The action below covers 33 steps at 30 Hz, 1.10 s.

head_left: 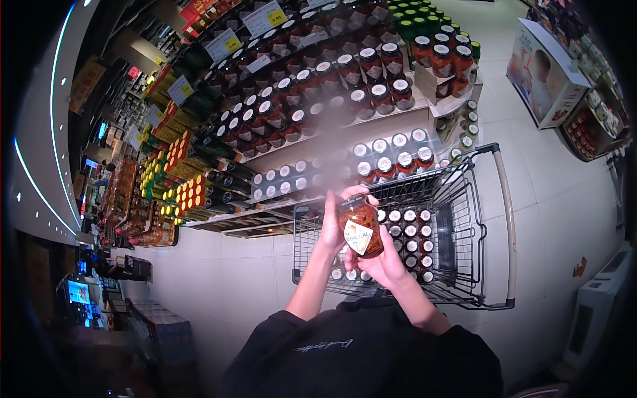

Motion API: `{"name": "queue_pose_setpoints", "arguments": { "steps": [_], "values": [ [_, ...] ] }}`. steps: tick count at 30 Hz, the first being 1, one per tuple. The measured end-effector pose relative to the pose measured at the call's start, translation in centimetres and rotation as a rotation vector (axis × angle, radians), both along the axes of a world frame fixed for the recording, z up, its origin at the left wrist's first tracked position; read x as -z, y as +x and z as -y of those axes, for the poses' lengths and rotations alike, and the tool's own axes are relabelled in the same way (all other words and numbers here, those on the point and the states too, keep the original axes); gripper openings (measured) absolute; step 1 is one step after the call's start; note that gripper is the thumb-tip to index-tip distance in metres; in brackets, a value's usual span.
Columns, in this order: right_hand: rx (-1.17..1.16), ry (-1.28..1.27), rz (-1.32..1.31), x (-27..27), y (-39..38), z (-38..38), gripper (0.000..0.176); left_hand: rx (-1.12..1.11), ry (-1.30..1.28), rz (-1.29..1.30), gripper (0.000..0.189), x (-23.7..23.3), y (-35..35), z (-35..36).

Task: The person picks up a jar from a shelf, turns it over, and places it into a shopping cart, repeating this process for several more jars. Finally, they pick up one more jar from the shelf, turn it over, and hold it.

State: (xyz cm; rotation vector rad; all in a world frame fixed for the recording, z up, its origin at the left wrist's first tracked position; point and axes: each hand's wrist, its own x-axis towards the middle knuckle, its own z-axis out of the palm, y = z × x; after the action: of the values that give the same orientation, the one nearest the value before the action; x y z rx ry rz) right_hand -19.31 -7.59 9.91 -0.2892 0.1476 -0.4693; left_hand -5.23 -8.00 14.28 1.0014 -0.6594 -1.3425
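Between both hands I hold up a glass jar of dark red-brown sauce, its pale diamond label facing me. My left hand closes round its upper left side and lid end. From the lower right, my right hand grips the jar near its base. Below and behind it, a wire shopping cart holds rows of white-lidded jars. The hands and the held jar hide part of the cart's contents.
Ahead, shelves carry rows of dark-lidded jars with white tops, plus price tags. Yellow-capped bottles stand to the left. A white display box is at upper right, and a white appliance-like unit at lower right.
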Motion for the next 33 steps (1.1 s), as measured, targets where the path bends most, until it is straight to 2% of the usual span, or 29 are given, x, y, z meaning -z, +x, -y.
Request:
{"name": "queue_pose_setpoints", "arguments": {
  "steps": [6,12,16,22,24,30,33],
  "values": [
    [-0.041,-0.003,0.05,-0.4,0.0,-0.7,0.069,-0.024,-0.016,0.004,0.073,0.1,0.2,-1.1],
    [-0.023,-0.011,0.063,-0.9,1.2,-1.7,0.069,0.01,-0.12,-0.195,0.068,0.1,1.1,-1.7],
    [-0.013,0.048,0.075,-1.7,2.5,-3.1,0.069,-0.002,-0.122,-0.196,0.06,0.0,2.0,-2.9],
    [0.033,0.074,0.03,-2.5,4.7,-5.9,0.073,-0.016,-0.162,-0.341,0.054,0.4,3.7,-5.3],
    [0.028,0.115,0.012,-2.7,5.3,-6.5,0.077,-0.023,-0.175,-0.212,0.052,0.6,4.3,-5.7],
    [0.009,0.007,-0.038,-3.0,6.7,-8.0,0.087,0.001,-0.308,-0.153,0.052,-0.4,5.4,-7.2],
    [-0.044,-0.022,0.117,-2.4,7.4,-8.6,0.092,0.026,-0.37,-0.101,0.059,-1.1,5.9,-7.8]
  ]
}}
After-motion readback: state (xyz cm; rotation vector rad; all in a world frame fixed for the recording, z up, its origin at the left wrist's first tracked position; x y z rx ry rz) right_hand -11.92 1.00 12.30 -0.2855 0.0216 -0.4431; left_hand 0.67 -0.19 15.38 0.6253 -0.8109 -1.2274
